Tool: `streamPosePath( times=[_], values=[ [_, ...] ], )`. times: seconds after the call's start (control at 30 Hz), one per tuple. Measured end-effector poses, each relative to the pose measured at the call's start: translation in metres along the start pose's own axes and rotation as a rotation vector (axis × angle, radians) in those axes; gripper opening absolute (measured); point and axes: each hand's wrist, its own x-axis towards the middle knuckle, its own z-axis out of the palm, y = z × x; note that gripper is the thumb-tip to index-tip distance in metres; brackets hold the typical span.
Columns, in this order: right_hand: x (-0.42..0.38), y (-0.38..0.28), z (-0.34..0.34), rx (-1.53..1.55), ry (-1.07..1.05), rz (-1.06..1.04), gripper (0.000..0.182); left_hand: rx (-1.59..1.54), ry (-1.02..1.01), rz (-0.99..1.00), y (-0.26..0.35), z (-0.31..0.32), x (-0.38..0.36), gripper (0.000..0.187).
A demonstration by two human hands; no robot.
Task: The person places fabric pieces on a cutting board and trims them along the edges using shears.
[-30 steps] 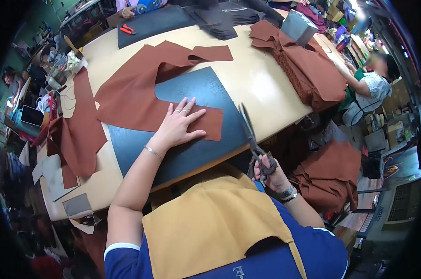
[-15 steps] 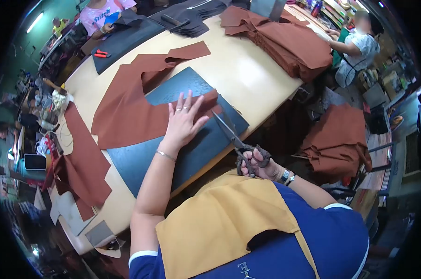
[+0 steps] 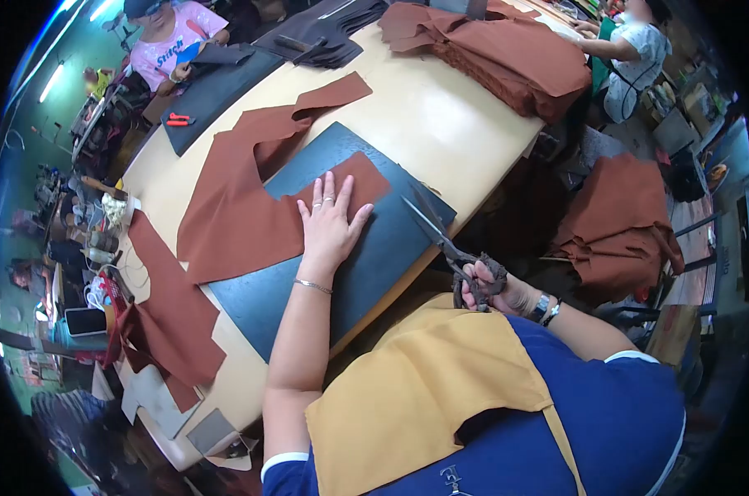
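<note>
My left hand (image 3: 331, 227) lies with fingers outstretched on an arm of a reddish-brown sheet of leather or cloth (image 3: 242, 198), pressing it onto a dark blue cutting mat (image 3: 267, 306). My right hand (image 3: 492, 285) grips large scissors (image 3: 442, 236) by their dark wrapped handles. The scissors' blades are apart and point toward the squared end of the sheet, over the mat's right part, without touching the sheet. The far part of the sheet runs past the mat onto the pale table (image 3: 424, 103).
Another brown piece (image 3: 172, 314) hangs at the table's left edge. A stack of brown sheets (image 3: 498, 54) lies at the far right, and more brown material (image 3: 618, 223) sits beyond the right edge. Red-handled pliers (image 3: 178, 121) lie on another dark mat. Two people work across the table.
The scissors have drawn back from the sheet's end, away to the right. That end, raised before, now lies flatter under my left hand. The whole view has shifted slightly.
</note>
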Motion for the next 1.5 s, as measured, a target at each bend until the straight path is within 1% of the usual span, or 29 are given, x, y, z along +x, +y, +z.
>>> streamPosePath(
  times=[0.03, 0.07, 0.1, 0.13, 0.2, 0.23, 0.3, 0.33, 0.43, 0.47, 0.6, 0.77, 0.9, 1.07, 1.2, 1.3, 1.33, 1.47, 1.5],
  values=[
    [0.001, -0.002, -0.002, 0.009, -0.007, 0.021, 0.048, -0.013, 0.000, 0.006, 0.001, 0.000, 0.001, 0.059],
    [0.004, -0.005, -0.007, -0.007, -0.149, 0.039, 0.045, -0.026, -0.002, 0.016, 0.004, -0.001, 0.003, 0.054],
    [0.007, -0.003, -0.006, 0.007, -0.138, 0.030, 0.045, -0.039, -0.004, 0.025, 0.006, -0.001, 0.004, 0.050],
    [0.009, -0.002, -0.003, 0.019, -0.127, 0.024, 0.044, -0.058, 0.036, 0.011, 0.005, 0.003, 0.005, 0.042],
    [0.014, 0.001, 0.003, 0.032, -0.128, 0.017, 0.046, -0.081, 0.031, -0.011, 0.003, 0.006, 0.006, 0.041],
    [0.017, 0.002, 0.005, -0.025, -0.122, 0.002, 0.047, -0.095, 0.034, -0.031, 0.001, 0.005, 0.006, 0.041],
    [0.021, 0.001, 0.010, -0.145, -0.108, -0.021, 0.047, -0.172, -0.010, -0.026, 0.001, -0.001, 0.004, 0.045],
    [0.025, 0.003, 0.012, -0.134, -0.084, -0.043, 0.049, -0.215, -0.034, -0.023, 0.002, -0.004, 0.002, 0.047],
    [0.031, -0.001, 0.021, -0.189, -0.015, -0.064, 0.048, -0.019, -0.032, 0.105, 0.014, -0.004, -0.007, 0.059],
    [0.032, -0.001, 0.023, -0.208, 0.015, -0.078, 0.047, -0.011, -0.080, 0.110, 0.017, -0.008, -0.008, 0.072],
    [0.030, -0.006, 0.031, -0.301, 0.115, -0.128, 0.042, -0.002, -0.073, 0.146, 0.017, -0.008, -0.011, 0.084],
    [0.024, -0.014, 0.033, -0.306, 0.111, -0.156, 0.035, 0.015, -0.085, 0.133, 0.016, -0.006, -0.010, 0.084],
    [0.024, -0.016, 0.032, -0.378, 0.145, -0.093, 0.030, 0.026, -0.092, 0.130, 0.018, -0.006, -0.010, 0.085],
    [0.005, -0.021, 0.035, -0.445, 0.190, -0.054, 0.026, 0.022, -0.087, 0.129, 0.017, -0.006, -0.009, 0.086],
    [-0.002, -0.022, 0.031, -0.390, 0.158, -0.060, 0.025, 0.023, -0.086, 0.129, 0.018, -0.007, -0.010, 0.088],
    [0.010, -0.021, 0.030, -0.397, 0.171, -0.054, 0.028, 0.030, -0.111, 0.155, 0.023, -0.009, -0.011, 0.090],
    [0.014, -0.021, 0.029, -0.366, 0.147, -0.088, 0.030, 0.027, -0.117, 0.160, 0.025, -0.010, -0.012, 0.090],
    [0.018, -0.027, 0.035, -0.381, 0.207, -0.072, 0.029, 0.012, -0.117, 0.174, 0.027, -0.010, -0.012, 0.093],
    [0.017, -0.025, 0.033, -0.385, 0.191, -0.095, 0.029, 0.005, -0.115, 0.173, 0.027, -0.010, -0.012, 0.093]
  ],
)
